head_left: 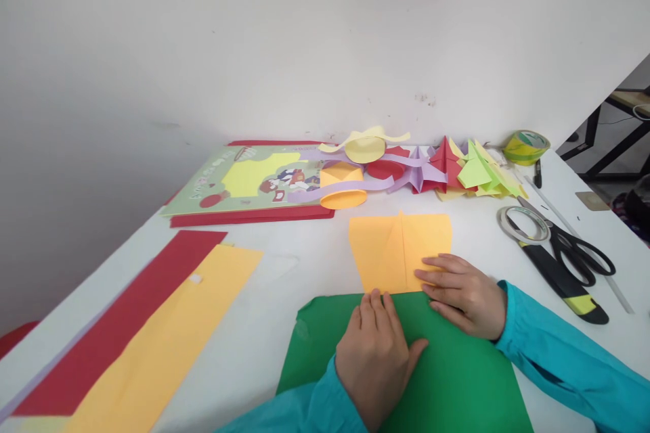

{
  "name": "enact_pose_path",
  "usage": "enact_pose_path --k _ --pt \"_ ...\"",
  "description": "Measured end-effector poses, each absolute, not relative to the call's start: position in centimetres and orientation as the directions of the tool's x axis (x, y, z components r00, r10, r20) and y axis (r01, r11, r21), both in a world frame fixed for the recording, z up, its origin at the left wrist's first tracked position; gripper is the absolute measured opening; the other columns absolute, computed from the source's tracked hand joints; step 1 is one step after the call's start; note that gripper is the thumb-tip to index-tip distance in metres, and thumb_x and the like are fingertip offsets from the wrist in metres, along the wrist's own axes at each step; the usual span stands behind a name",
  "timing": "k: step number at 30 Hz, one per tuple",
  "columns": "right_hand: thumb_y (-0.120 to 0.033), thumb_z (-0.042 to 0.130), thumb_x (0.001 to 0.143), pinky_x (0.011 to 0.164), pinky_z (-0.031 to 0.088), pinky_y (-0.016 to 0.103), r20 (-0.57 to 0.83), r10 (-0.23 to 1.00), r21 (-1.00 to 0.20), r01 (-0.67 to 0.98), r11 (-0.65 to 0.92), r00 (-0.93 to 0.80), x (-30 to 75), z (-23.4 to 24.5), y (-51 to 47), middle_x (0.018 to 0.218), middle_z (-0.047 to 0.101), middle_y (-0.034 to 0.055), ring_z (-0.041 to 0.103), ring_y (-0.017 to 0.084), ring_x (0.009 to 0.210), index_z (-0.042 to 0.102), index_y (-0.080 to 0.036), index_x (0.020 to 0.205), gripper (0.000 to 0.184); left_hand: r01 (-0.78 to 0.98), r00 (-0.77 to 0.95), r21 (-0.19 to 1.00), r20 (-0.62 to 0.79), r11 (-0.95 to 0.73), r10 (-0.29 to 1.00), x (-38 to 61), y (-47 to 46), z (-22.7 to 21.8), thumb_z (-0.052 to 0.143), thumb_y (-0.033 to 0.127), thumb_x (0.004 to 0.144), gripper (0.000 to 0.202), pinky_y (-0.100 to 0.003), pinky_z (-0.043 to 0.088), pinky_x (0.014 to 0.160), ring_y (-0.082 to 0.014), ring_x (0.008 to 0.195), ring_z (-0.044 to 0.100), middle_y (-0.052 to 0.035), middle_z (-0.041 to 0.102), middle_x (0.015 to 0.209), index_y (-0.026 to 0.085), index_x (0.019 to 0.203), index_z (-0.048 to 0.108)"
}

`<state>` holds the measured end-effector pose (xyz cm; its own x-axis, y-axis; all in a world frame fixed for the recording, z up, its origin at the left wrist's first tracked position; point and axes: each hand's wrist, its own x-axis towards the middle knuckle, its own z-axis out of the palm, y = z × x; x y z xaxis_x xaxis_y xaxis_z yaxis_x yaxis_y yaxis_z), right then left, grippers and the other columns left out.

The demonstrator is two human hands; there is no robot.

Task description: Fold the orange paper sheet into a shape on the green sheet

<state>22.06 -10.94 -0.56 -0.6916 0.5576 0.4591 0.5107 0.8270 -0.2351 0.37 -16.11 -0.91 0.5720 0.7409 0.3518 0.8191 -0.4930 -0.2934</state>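
Observation:
An orange sheet of paper [378, 250] with a vertical crease down its middle lies in front of me, its near edge meeting a green sheet [457, 379]. My left hand [376, 352] rests flat on the green sheet, fingertips at the orange paper's near edge and thumb out to the side. Fingers spread, my right hand [464, 294] presses on the lower right of the orange paper, its palm over the green sheet. Neither hand grasps anything. Part of the green sheet is hidden under my hands and left sleeve.
Red [126, 318] and orange paper strips [177, 331] lie at left. Behind are a printed pad [203, 183], paper lanterns [344, 183] and folded paper shapes [477, 169]. At right are scissors [573, 254], a utility knife [563, 284], white tape [525, 224] and yellow tape [527, 147].

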Motion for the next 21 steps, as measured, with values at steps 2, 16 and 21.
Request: enact_pose_path --k 2,16,21 --pt "-0.021 0.053 0.091 0.101 0.045 0.048 0.455 0.553 -0.230 0.508 0.830 -0.698 22.05 -0.50 -10.95 0.119 0.068 0.0103 0.052 0.027 0.125 0.067 -0.015 0.107 0.022 0.813 0.580 -0.309 0.344 -0.494 0.739 0.38 -16.00 -0.81 0.041 0.052 0.090 0.061 -0.040 0.056 0.070 -0.0335 0.088 0.069 -0.0272 0.070 0.101 0.000 0.102 0.071" --pt "-0.021 0.052 0.091 0.100 0.046 0.049 0.445 0.559 -0.239 0.509 0.827 -0.700 22.05 -0.48 -10.98 0.122 0.067 0.0084 0.053 0.029 0.123 0.067 -0.014 0.107 0.023 0.810 0.585 -0.304 0.345 -0.502 0.734 0.62 -15.22 -0.41 0.046 0.059 0.087 0.069 -0.039 0.052 0.063 -0.0329 0.082 0.068 -0.0307 0.068 0.101 -0.003 0.103 0.071" --pt "-0.022 0.052 0.092 0.101 0.045 0.049 0.455 0.558 -0.247 0.504 0.828 -0.693 22.04 -0.60 -11.00 0.122 0.067 0.0082 0.052 0.028 0.123 0.067 -0.014 0.108 0.023 0.806 0.590 -0.301 0.336 -0.510 0.734 0.69 -15.12 -0.30 0.046 0.062 0.085 0.072 -0.040 0.050 0.065 -0.0351 0.087 0.066 -0.0324 0.067 0.101 -0.004 0.104 0.069"
